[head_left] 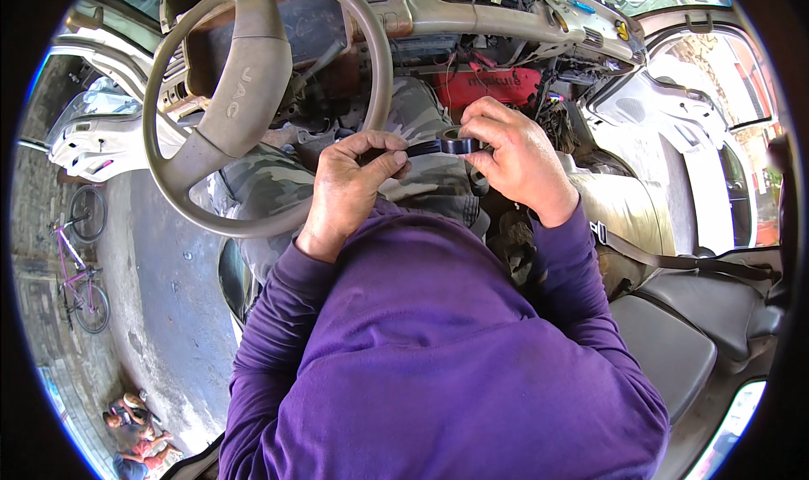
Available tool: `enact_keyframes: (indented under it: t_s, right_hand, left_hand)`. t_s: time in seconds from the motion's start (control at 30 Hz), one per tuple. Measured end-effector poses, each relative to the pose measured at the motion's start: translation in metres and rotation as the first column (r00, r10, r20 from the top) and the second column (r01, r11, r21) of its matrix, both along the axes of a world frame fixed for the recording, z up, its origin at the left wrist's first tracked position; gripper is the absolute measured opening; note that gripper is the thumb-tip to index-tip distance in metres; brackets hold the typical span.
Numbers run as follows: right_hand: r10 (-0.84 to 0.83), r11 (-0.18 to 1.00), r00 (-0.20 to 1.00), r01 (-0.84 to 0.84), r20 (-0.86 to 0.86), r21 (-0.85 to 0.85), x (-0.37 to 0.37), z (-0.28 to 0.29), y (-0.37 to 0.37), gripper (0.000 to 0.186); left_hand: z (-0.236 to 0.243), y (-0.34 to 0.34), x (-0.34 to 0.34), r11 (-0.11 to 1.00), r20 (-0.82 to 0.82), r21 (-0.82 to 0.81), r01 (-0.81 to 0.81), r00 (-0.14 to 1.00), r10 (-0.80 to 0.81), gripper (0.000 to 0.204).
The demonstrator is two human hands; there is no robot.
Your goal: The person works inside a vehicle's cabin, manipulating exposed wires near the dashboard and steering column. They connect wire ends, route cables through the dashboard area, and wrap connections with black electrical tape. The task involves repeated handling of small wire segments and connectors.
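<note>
A roll of black electrical tape [459, 144] is gripped by my right hand [516, 151], its fingers above and its thumb below. From the roll a short strip of tape [423, 148] runs left to my left hand [350, 181]. There my thumb and forefinger pinch the strip's end. The strip looks stretched straight between the two hands. Both hands are above my lap, over camouflage trousers [278, 189], just right of the steering wheel [379, 75]. My left fingers are close to its rim, apart from it as far as I can see.
The dashboard [489, 21] is opened up, with loose wiring [560, 75] at the right. A red case [486, 85] lies below it. To the right are a seat belt [649, 254] and a grey seat [666, 337]. Outside at left stand a bicycle [80, 269] and seated people [139, 429].
</note>
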State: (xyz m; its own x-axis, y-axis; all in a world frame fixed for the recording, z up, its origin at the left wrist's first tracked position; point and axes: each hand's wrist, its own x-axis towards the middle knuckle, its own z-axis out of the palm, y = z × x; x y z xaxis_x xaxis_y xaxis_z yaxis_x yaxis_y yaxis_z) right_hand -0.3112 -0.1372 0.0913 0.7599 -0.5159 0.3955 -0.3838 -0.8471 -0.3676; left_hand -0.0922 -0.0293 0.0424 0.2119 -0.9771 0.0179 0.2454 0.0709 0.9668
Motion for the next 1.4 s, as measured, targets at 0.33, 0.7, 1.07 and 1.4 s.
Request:
enact_keyframes:
  t_s: [0.33,0.7,1.07,1.4]
  right_hand:
    - [0.025,0.999,0.999,-0.024,-0.035,0.044,0.001,-0.001,-0.004,0.02]
    - [0.083,0.994,0.996,-0.079,-0.044,0.076,0.016,0.003,0.006,0.021]
    - [0.039,0.999,0.995,-0.036,-0.094,0.031,0.013,0.005,0.002,0.021]
    - [0.071,0.997,0.996,-0.07,-0.051,0.03,0.022,0.001,0.009,0.023]
  left_hand:
    - [-0.008,-0.005,0.0,0.997,-0.129,0.049,-0.052,0.99,0.058,0.018]
    - [-0.021,-0.008,0.006,0.99,-0.487,0.02,0.141,0.866,-0.113,0.02]
    - [-0.01,-0.003,0.002,0.988,-0.438,0.069,0.138,0.894,-0.094,0.016]
    - [-0.021,-0.006,0.003,0.991,-0.312,0.037,0.126,0.944,-0.109,0.017]
